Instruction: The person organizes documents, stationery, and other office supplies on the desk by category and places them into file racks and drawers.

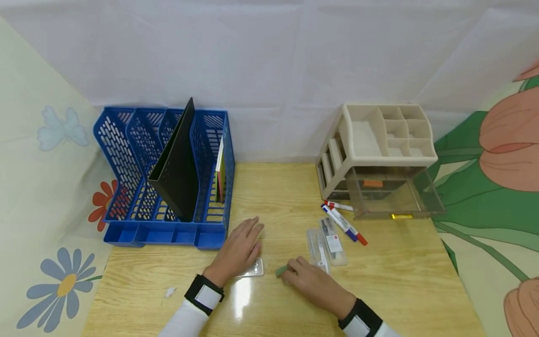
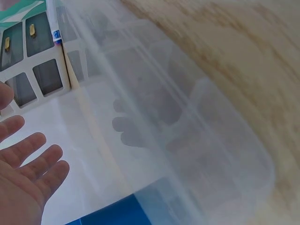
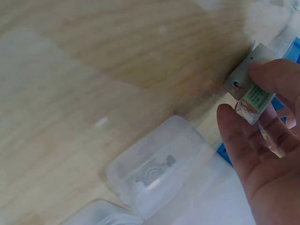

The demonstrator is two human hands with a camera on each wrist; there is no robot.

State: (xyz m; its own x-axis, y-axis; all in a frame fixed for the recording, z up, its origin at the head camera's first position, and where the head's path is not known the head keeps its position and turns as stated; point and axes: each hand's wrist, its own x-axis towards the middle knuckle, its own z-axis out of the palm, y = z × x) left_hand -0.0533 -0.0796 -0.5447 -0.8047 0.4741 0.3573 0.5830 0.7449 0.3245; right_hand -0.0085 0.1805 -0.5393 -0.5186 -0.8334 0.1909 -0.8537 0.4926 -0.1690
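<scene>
My left hand [image 1: 236,249] lies over the table with its fingers extended, just beside a small clear plastic case [image 1: 258,268] that it partly covers. In the left wrist view the translucent case [image 2: 220,154] looms large, with the fingers [image 2: 35,154] spread apart from it. With thumb and fingers my right hand [image 1: 310,283] pinches a small green block in clear wrap [image 1: 280,271], like an eraser. Printed text shows on the wrapped block [image 3: 257,97] in the right wrist view. Close past that hand are two clear cases, one with a white compass [image 1: 321,252], the other with a white label [image 1: 334,243].
At the left stands a blue file rack [image 1: 168,229] with a black folder [image 1: 181,173] and thin booklets [image 1: 220,171]. A beige drawer organizer [image 1: 389,161] is at the right, its clear drawer [image 1: 400,206] pulled out. Several markers [image 1: 343,223] lie before it. A white scrap [image 1: 170,292] lies front left.
</scene>
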